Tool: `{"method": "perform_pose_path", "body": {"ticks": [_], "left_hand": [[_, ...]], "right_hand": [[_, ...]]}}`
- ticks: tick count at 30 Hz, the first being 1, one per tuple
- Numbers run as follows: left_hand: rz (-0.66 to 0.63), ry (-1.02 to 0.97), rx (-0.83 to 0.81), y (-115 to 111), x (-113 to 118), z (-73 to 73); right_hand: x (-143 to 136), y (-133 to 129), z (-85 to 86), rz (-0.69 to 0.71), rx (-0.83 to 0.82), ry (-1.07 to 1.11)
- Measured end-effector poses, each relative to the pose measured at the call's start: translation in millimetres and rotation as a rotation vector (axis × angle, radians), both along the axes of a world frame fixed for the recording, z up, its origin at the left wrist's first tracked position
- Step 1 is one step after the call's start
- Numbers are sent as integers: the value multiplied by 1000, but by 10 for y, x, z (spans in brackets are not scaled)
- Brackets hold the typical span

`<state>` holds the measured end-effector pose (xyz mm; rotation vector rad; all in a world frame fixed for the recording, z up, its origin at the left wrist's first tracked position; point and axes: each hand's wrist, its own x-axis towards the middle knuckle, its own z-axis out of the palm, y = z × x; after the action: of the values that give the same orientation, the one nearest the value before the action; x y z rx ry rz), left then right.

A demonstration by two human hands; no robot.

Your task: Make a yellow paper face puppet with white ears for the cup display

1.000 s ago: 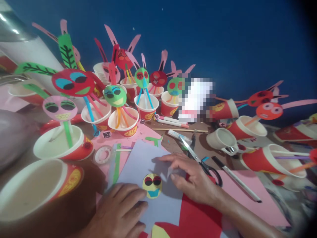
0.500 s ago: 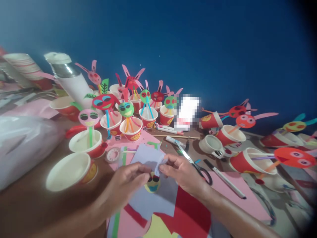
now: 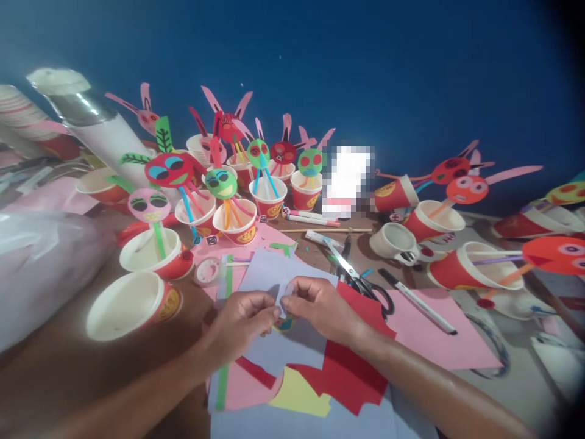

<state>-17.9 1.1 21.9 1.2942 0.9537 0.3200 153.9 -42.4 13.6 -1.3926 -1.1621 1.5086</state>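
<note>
Pinched between the thumb and fingers of my right hand (image 3: 317, 305) is a small folded strip of lavender paper (image 3: 282, 299). My left hand (image 3: 249, 320) has its thumb and fingertips closed at the left edge of the same strip. Just beneath the hands lies a yellow paper face (image 3: 285, 325) with a blue-green mouth, mostly hidden by my fingers. It rests on a larger lavender sheet (image 3: 301, 350). Red paper (image 3: 356, 366) and a yellow paper offcut (image 3: 299, 393) lie nearer to me.
Paper cups with straw-and-paper figures, such as a green-faced one (image 3: 222, 183), stand at the back. Scissors (image 3: 361, 280) and a marker (image 3: 423, 305) lie on the right. A tape roll (image 3: 208, 271) and a tilted cup (image 3: 128, 305) are on the left, a white mug (image 3: 393, 241) behind the scissors.
My left fingers have closed in on the lavender strip, and the hands have come together over the yellow face, covering more of it. The camera view has shifted slightly.
</note>
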Motion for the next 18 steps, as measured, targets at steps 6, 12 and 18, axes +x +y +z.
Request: {"method": "perform_pose_path", "body": {"ticks": [6,12,18], "left_hand": [[-26,-24,-9,-15,-94,-4],[65,-82,-48,-42,-115,6],[199,-209,-242,-65,-85,-23]], "right_hand": [[-39,-4,73,33,0,13],[-55,-28,137,14,31,29],[-55,-34,129,-73,78,63]]}}
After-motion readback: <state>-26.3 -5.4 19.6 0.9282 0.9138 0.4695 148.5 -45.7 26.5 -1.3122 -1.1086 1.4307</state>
